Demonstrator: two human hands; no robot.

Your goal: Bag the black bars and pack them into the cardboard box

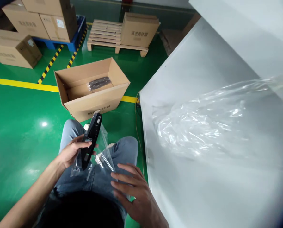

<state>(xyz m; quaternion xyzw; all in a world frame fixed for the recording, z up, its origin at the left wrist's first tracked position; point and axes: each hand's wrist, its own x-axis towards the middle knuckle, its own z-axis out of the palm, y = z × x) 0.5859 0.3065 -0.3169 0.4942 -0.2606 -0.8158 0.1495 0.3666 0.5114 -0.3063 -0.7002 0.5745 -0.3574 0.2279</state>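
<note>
My left hand [73,150] is closed around a long black plastic part [91,142], held tilted above my lap. A clear plastic bag [105,151] hangs around the part, spreading to the right and below my left hand. My right hand [134,186] has its fingers stretched out and apart near the bag's right edge; I cannot tell whether the fingertips touch the film. In front of my knees stands an open cardboard box [94,101], with dark wrapped parts [100,83] lying at its bottom.
At my right is a large pale table [203,183] with a heap of clear plastic bags [193,129]. Beyond the box are a wooden pallet [104,33] bearing a carton [140,31], and a blue pallet [72,44] with stacked cartons. Yellow lines mark the green floor [20,126].
</note>
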